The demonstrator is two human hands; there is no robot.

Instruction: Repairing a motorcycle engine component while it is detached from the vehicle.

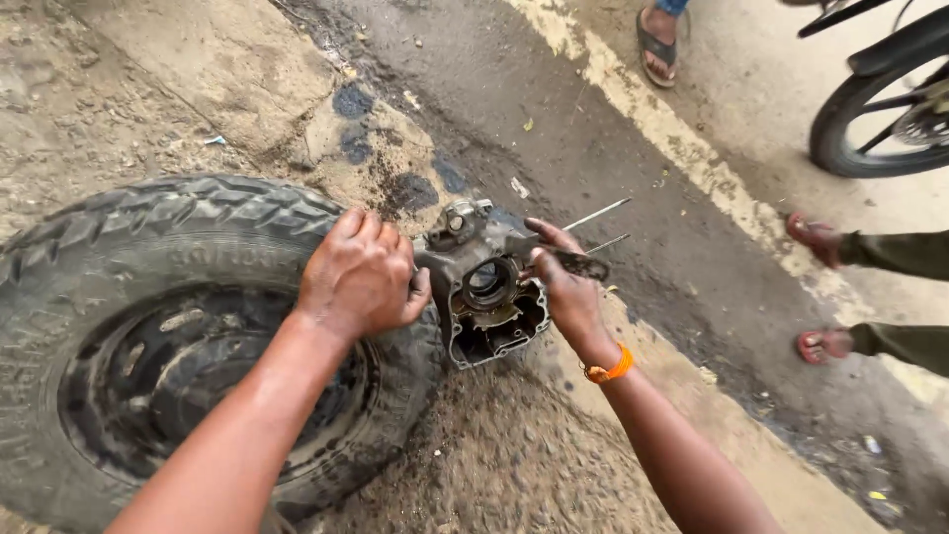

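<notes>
tyre (119,247) by left hand (361,277): black, blocky tread | casing (489,297) between hands: grimy grey | wristband (609,370) on right hand (568,292): orange

Left side: the big black treaded rubber tyre (148,326) lying flat blocks the way, touching the greasy grey metal engine casing (489,297).
Right of casing: two thin steel studs (598,227) jut out across the path.
Near ground: bare gravelly dirt (514,455), open between both forearms.
Far right: sandalled feet (820,292) and a dark motorcycle wheel (880,109), well apart.
</notes>
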